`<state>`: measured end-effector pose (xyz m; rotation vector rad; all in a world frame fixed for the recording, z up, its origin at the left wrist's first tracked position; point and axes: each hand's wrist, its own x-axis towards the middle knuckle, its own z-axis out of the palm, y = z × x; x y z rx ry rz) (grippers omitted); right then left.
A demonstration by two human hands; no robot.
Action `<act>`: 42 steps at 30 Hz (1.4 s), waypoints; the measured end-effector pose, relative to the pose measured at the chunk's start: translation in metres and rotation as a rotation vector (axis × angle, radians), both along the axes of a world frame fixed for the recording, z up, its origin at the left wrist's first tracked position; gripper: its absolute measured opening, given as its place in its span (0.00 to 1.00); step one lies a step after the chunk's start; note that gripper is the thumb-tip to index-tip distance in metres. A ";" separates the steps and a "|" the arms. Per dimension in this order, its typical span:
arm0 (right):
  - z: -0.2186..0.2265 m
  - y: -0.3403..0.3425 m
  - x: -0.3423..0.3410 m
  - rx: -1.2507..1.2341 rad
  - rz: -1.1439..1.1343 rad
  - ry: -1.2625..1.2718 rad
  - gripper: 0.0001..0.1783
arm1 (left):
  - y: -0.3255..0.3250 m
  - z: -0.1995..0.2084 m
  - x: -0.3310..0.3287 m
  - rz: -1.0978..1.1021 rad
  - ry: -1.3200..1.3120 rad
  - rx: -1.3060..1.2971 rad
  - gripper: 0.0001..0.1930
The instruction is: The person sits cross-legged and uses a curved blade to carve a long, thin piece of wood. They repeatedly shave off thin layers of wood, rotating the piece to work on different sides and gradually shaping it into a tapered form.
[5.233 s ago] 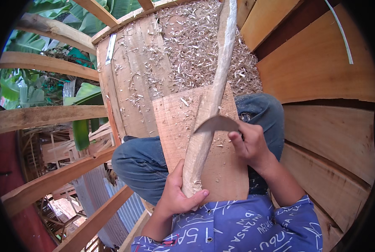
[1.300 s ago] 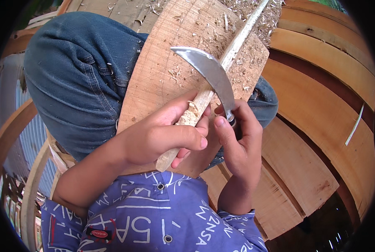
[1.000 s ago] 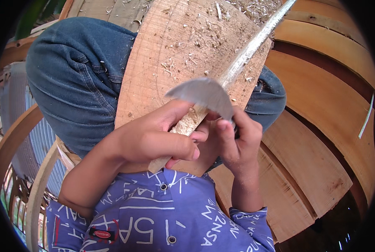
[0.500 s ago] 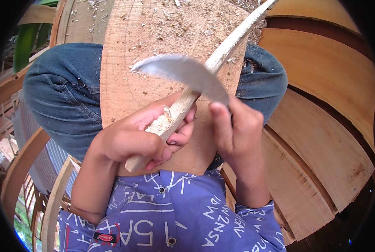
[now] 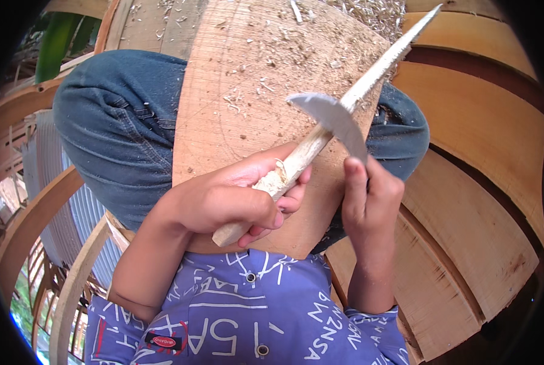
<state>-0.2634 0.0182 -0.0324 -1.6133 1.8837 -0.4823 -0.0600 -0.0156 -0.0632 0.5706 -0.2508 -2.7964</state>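
Observation:
My left hand (image 5: 241, 201) is wrapped round the lower end of a pale wooden stick (image 5: 311, 146), which slants up to the right and narrows to a pointed far end. Fresh curled shavings cling to the stick beside my left thumb. In my right hand (image 5: 372, 194) is a curved knife (image 5: 336, 121) with a broad grey blade; its handle is hidden in the closed fingers. The blade lies across the stick just beyond my left hand, its tip pointing left.
A wide wooden board (image 5: 223, 103) lies across my lap between my bent knees, strewn with shavings. More shavings (image 5: 369, 15) are heaped at its far right. Curved wooden planks (image 5: 473, 121) with dark gaps stand at the right. Corrugated sheet (image 5: 71, 188) and wooden rails show at the left.
The whole scene has shifted rightward in the picture. The knife's blade is turned more steeply, its tip now nearer the stick. Both hands keep their hold.

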 end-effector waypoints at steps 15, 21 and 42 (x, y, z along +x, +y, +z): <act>-0.007 -0.010 -0.013 0.054 -0.065 0.112 0.19 | 0.003 -0.002 0.008 0.029 0.008 0.017 0.25; 0.000 0.006 0.002 -0.073 0.222 0.097 0.21 | 0.002 -0.001 0.008 -0.114 -0.106 0.053 0.33; -0.003 0.000 0.016 -0.063 0.176 0.084 0.24 | 0.008 0.003 0.009 0.013 -0.085 0.046 0.30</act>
